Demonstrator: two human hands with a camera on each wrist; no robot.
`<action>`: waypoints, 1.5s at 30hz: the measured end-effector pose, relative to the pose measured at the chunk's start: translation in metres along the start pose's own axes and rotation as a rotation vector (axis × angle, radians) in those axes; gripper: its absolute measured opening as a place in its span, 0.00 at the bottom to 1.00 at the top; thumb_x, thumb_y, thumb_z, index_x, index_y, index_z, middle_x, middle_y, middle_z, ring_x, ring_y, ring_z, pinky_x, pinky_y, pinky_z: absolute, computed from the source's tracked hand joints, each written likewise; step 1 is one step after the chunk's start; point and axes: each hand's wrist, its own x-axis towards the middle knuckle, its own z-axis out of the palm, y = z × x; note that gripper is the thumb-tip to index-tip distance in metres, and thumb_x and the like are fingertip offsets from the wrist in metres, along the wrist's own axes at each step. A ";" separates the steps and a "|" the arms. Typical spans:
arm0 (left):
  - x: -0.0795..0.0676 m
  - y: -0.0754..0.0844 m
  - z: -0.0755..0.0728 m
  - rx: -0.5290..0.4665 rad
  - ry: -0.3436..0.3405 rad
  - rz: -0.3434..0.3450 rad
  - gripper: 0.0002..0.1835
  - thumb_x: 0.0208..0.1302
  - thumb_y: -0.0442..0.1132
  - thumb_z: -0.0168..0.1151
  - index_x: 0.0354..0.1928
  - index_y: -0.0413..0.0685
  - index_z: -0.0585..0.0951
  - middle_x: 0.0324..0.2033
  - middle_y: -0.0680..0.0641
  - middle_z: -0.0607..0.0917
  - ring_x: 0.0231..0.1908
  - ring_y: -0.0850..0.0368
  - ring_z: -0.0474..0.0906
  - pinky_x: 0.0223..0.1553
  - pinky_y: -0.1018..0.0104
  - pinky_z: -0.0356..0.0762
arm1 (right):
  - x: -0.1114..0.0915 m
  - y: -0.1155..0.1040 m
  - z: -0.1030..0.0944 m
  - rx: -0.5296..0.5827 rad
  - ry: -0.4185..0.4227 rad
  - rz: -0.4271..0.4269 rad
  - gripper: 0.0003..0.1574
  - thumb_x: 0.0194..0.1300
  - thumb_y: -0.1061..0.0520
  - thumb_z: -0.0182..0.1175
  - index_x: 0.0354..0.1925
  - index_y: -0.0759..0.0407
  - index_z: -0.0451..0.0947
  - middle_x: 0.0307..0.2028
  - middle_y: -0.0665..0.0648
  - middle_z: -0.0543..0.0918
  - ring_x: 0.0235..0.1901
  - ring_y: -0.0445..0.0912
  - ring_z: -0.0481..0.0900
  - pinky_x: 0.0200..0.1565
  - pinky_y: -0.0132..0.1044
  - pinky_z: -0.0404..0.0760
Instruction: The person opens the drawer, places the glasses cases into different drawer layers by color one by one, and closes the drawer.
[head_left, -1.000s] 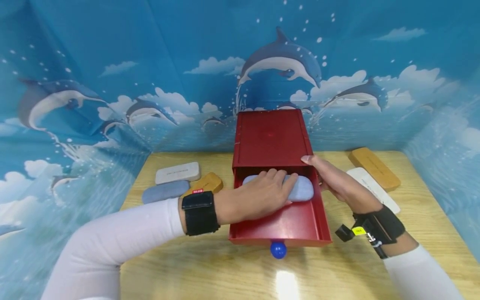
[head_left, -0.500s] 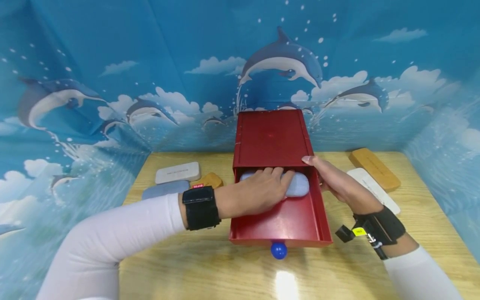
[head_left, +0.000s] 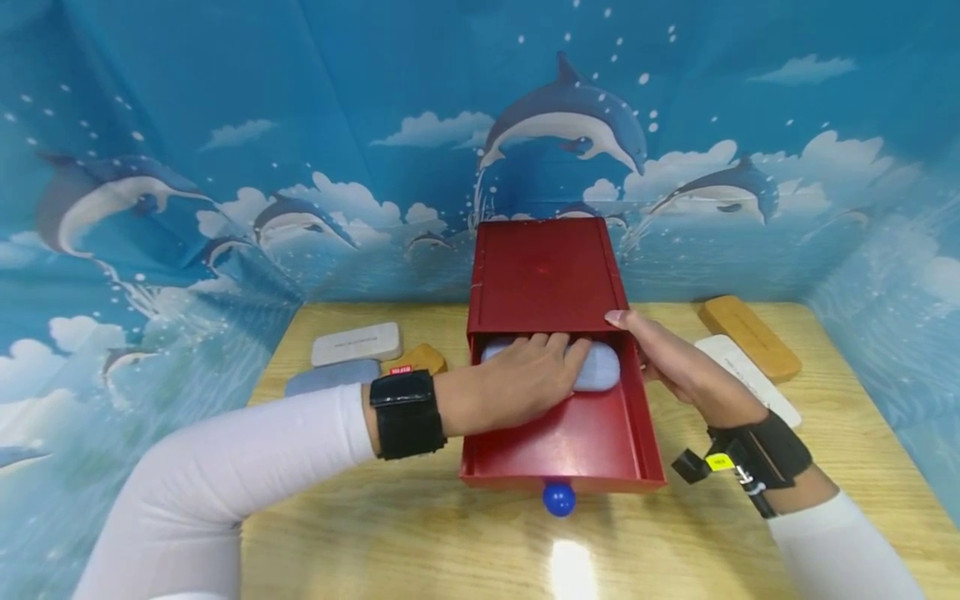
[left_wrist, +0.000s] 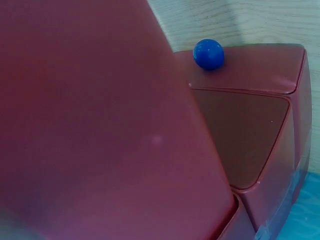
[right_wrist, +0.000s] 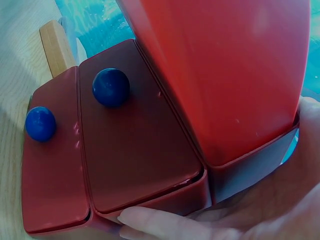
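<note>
A red drawer cabinet has its top drawer pulled out, with a blue knob in front. Inside, near the back, lies a light blue glasses case. My left hand holds it from above, fingers bent over its far side; the thumb and fingertips are hidden. My right hand rests on the cabinet's right front corner, thumb on the top. In the right wrist view, its straight fingers lie along the cabinet's side. The drawer's underside fills most of the left wrist view.
Left of the cabinet lie a white case, a grey-blue case and a mustard case. To the right are another mustard case and a white case. Two lower drawers are closed. A dolphin-print curtain stands behind.
My left hand has moved the light blue case slightly back and left in the drawer, then stayed nearly still. My right hand has kept its place on the cabinet.
</note>
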 end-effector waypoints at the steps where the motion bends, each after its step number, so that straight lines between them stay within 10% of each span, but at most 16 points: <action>1: 0.000 0.000 -0.001 -0.003 -0.005 0.000 0.34 0.69 0.48 0.55 0.68 0.38 0.54 0.56 0.40 0.71 0.57 0.50 0.66 0.55 0.61 0.72 | 0.000 0.000 0.000 0.000 0.000 0.000 0.40 0.71 0.35 0.39 0.65 0.64 0.54 0.44 0.66 0.74 0.36 0.52 0.81 0.37 0.51 0.82; 17: -0.006 0.005 -0.020 -0.012 -0.080 0.014 0.36 0.71 0.49 0.51 0.71 0.38 0.52 0.69 0.41 0.61 0.67 0.50 0.56 0.63 0.61 0.61 | 0.000 -0.001 -0.001 -0.006 0.018 0.005 0.41 0.71 0.35 0.39 0.65 0.65 0.53 0.46 0.66 0.71 0.37 0.50 0.81 0.37 0.50 0.82; 32: -0.031 0.019 -0.054 0.046 0.154 0.115 0.30 0.70 0.53 0.49 0.67 0.45 0.64 0.63 0.45 0.71 0.63 0.52 0.64 0.61 0.61 0.64 | -0.003 0.001 0.000 0.000 0.007 -0.009 0.39 0.72 0.35 0.38 0.62 0.65 0.57 0.48 0.64 0.72 0.37 0.51 0.82 0.37 0.50 0.82; 45: -0.069 -0.011 -0.053 0.065 0.275 0.027 0.34 0.65 0.55 0.55 0.68 0.48 0.64 0.66 0.43 0.67 0.64 0.48 0.60 0.61 0.53 0.65 | -0.003 0.003 -0.001 -0.005 0.002 -0.023 0.40 0.71 0.36 0.37 0.67 0.62 0.52 0.54 0.70 0.67 0.40 0.54 0.80 0.37 0.52 0.82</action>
